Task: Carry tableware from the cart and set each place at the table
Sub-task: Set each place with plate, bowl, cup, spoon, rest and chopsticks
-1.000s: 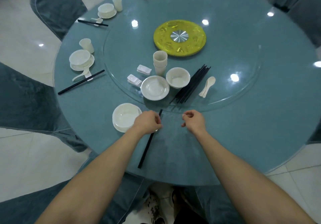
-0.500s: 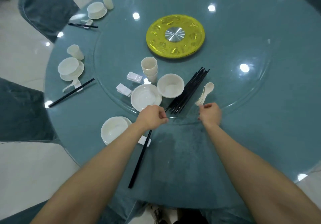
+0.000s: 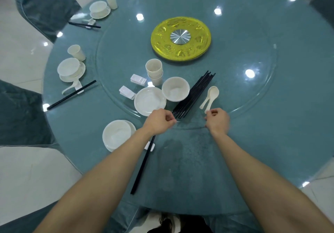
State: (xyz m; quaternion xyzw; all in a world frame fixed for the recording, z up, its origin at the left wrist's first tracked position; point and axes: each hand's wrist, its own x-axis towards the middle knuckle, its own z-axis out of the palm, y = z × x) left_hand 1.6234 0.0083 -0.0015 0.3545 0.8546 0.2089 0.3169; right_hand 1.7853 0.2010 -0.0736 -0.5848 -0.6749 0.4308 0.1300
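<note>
— Fingers [image 3: 169,122] of the left hand [image 3: 160,122]: what do they hold?

— They curl tight over the far end of a pair of chopsticks [image 3: 142,164], which lies across a white chopstick rest [image 3: 150,146] in the lower centre. The hand hides that end, so I cannot tell whether they pinch the sticks.

— And the right hand [image 3: 217,121]?

— Curled too. Thumb and forefinger pinch the handle tip of a soup spoon [image 3: 209,104] on the glass turntable [image 3: 253,91], just right of centre. A second spoon [image 3: 203,104] is nested with it.

— Where is the remaining tableware?

— At mid-frame, along the turntable's near edge. A bundle of black chopsticks [image 3: 195,91] lies just left of the spoons. Left of that come a bowl [image 3: 175,89], a plate [image 3: 150,101], a stack of cups [image 3: 154,70] and two loose chopstick rests [image 3: 138,79].

— And the place in front?

— A bowl on a plate [image 3: 117,135] sits on the table [image 3: 180,160], just left of the left wrist and beside the white rest.

— Anything further out?

— One laid setting [image 3: 71,70] at the left edge, another [image 3: 99,9] at upper left. A yellow disc [image 3: 180,39] sits at upper centre.
</note>
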